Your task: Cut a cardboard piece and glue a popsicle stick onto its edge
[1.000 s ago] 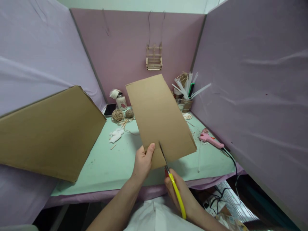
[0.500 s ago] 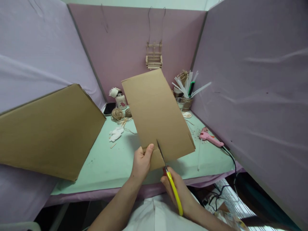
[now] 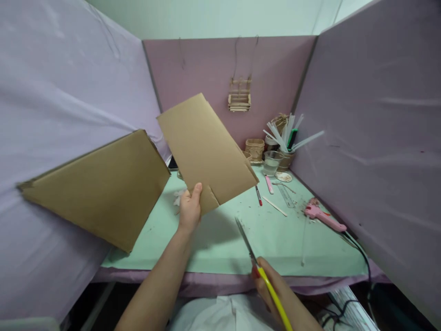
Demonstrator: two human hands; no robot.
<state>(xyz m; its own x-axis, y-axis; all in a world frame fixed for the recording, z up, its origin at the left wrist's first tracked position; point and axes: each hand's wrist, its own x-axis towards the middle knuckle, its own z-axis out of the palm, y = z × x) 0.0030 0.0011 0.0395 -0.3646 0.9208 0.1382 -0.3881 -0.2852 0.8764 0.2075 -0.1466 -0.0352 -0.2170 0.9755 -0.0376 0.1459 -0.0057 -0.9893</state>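
Observation:
My left hand [image 3: 190,209] grips the lower left edge of a brown cardboard sheet [image 3: 206,147], thumb on its front face. The sheet is held up, tilted, above the table, and a short cut line runs in from its bottom edge beside the thumb. In my right hand [image 3: 270,282] is a pair of scissors [image 3: 246,239] with a yellow handle. Their blades point up and to the left, apart from the cardboard, and look closed together. Part of the handle is hidden by the fingers.
A larger cardboard piece [image 3: 103,188] leans at the left. A pink glue gun [image 3: 325,217] with a black cord lies at the right. Behind stand a clear cup [image 3: 271,163], a woven basket [image 3: 255,149] and glue sticks [image 3: 280,133]. A red pen [image 3: 259,196] and a wooden stick [image 3: 274,206] lie mid-table.
The scissors have come out of the cardboard and moved down and right. My left hand has shifted the sheet up and left. The camera view has turned somewhat, showing more of the table's right side.

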